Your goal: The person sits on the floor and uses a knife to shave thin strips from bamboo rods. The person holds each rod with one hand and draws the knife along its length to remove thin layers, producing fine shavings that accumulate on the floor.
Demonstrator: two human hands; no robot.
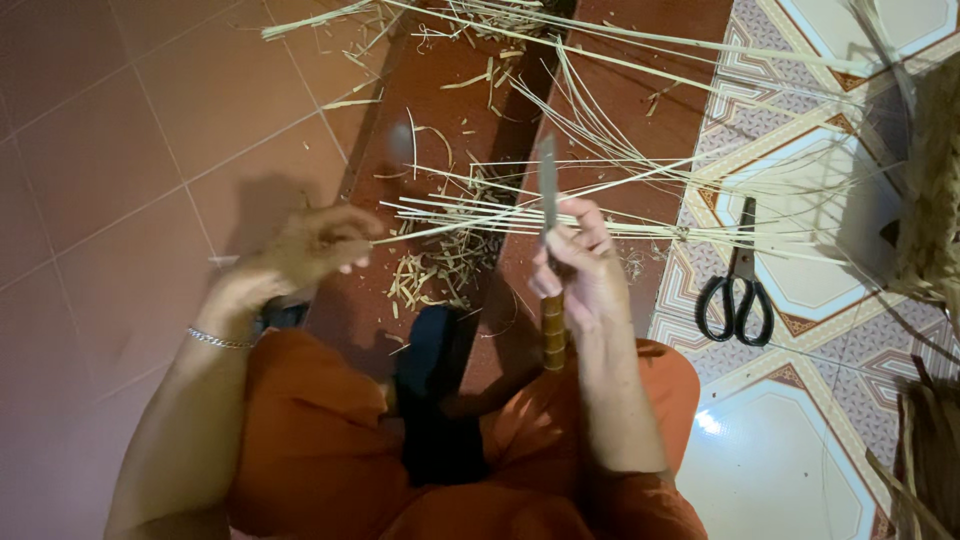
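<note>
My right hand (580, 265) grips a knife (548, 190) with a wooden handle, its blade pointing up and away from me. My left hand (310, 245) is blurred and pinches the near end of a bundle of thin pale cane strips (470, 215). The strips run to the right, across the knife blade, out over the floor. Short shavings (445, 265) lie in a heap on the red floor below the strips. My knees, in orange cloth, fill the lower part of the view.
Black-handled scissors (738, 290) lie on the patterned tile to the right. More long cane strips (600, 60) fan across the upper floor. A woven basket (935, 190) stands at the right edge. A dark cloth (435, 400) lies between my knees.
</note>
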